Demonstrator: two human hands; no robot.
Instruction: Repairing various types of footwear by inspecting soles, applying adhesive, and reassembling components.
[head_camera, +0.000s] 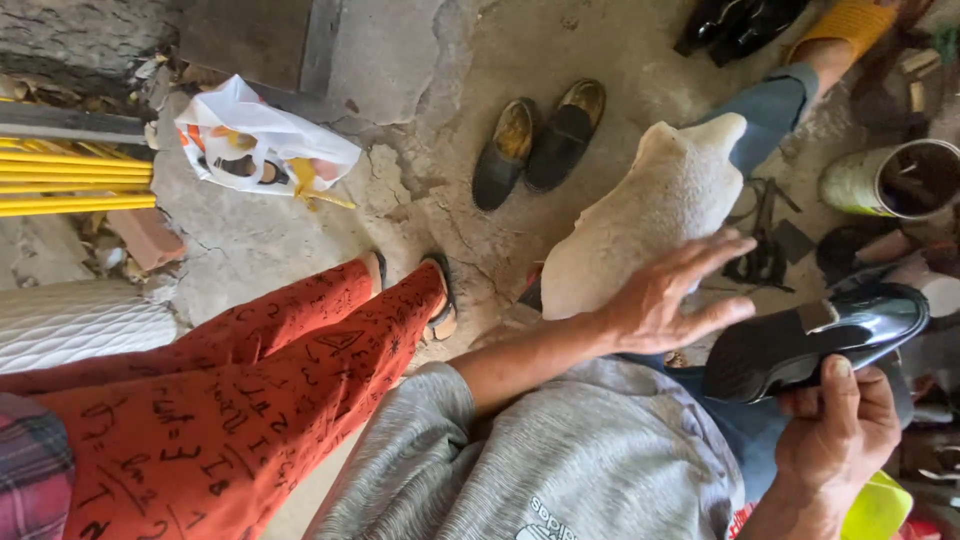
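Note:
My right hand (838, 432) grips a glossy black shoe (815, 340) by its heel end, with the dark sole turned up. My left hand (668, 292) lies just left of the shoe with its fingers spread. Its palm rests on a cream fleecy cloth (640, 220) draped over my knee in blue jeans (772, 108), and its fingertips reach toward the shoe's sole. My grey sleeve (420, 420) covers the left arm to the elbow.
Another person's legs in red patterned trousers (250, 380) and sandals (440, 300) stretch in from the left. A pair of worn black shoes (540, 140) stands on the cracked concrete floor. A white plastic bag (260, 145), yellow bars (70, 175) and an open tin (895, 178) lie around.

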